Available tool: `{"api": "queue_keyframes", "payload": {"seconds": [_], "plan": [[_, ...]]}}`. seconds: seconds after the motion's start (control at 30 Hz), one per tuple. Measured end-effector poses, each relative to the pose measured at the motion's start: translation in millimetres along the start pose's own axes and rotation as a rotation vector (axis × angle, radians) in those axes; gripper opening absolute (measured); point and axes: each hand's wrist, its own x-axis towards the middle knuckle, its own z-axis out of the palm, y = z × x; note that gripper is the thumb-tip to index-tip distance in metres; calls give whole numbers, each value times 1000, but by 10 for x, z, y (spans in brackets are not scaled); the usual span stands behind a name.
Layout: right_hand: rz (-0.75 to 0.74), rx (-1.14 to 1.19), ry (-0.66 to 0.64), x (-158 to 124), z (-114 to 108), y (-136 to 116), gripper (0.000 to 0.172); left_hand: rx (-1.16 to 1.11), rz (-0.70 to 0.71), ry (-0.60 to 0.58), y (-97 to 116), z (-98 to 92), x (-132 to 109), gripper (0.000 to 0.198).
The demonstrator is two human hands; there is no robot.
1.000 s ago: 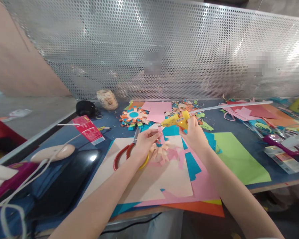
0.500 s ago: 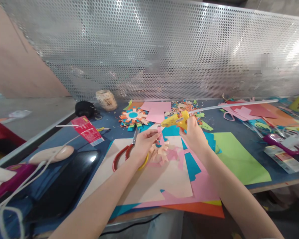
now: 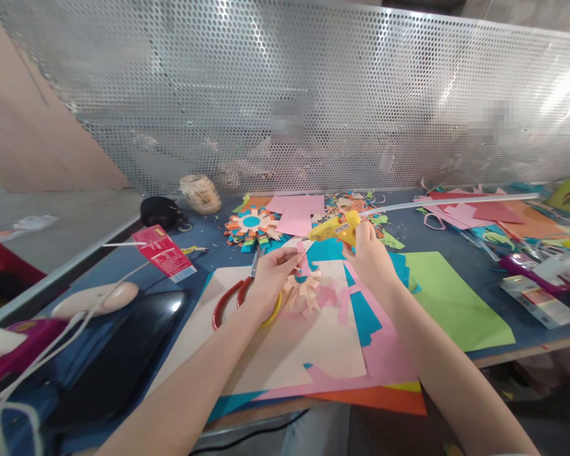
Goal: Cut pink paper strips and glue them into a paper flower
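My right hand (image 3: 371, 253) is wrapped round a yellow hot glue gun (image 3: 335, 229), a long white glue stick (image 3: 456, 201) jutting from its back. The gun's nozzle points left, close above a small pink paper strip (image 3: 301, 258) pinched in my left hand (image 3: 276, 275). Just below the strip, a peach paper flower (image 3: 304, 292) with a blue middle lies on the cream paper sheet (image 3: 285, 354). Scissors with red handles (image 3: 225, 304) lie partly under my left hand, and a yellow ring-shaped handle (image 3: 274, 311) shows beside it.
Layered paper flowers (image 3: 251, 223) and pink paper pieces (image 3: 294, 215) lie at the back. On the left are a red drink carton (image 3: 164, 253), a black phone (image 3: 123, 354) and a computer mouse (image 3: 95, 299). Green paper (image 3: 460, 304) lies right, and a perforated metal panel (image 3: 247, 95) stands behind.
The view has shifted slightly. My left hand and the pink strip have moved a little away from the glue gun's nozzle; both hands keep their grips.
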Motion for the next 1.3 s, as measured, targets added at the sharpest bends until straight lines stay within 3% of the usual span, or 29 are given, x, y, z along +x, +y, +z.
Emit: {"api": "queue_keyframes", "payload": {"seconds": [0.4, 0.67, 0.9, 0.97, 1.03, 1.1, 1.17, 1.23, 1.3], "plan": [[58, 89, -1, 15, -19, 6, 17, 2, -9, 23, 18, -2, 9, 34], [273, 167, 51, 69, -64, 80, 29, 46, -3, 31, 15, -31, 14, 34], [560, -27, -263, 160, 120, 400, 30, 113, 27, 13, -44, -61, 34, 36], [632, -107, -282, 165, 147, 420, 33, 130, 60, 11, -51, -70, 42, 35], [612, -147, -222, 159, 134, 372, 34, 139, 120, 21, -46, -79, 55, 34], [429, -40, -150, 143, 97, 264, 29, 163, 193, 18, -31, -87, 68, 28], [304, 357, -287, 116, 67, 120, 25, 199, 278, -7, -12, -95, 73, 20], [436, 792, -654, 79, 56, -22, 44, 261, 381, -34, 9, -105, 64, 13], [449, 909, -826, 42, 57, -129, 55, 362, 483, -53, 32, -112, 39, 10]]}}
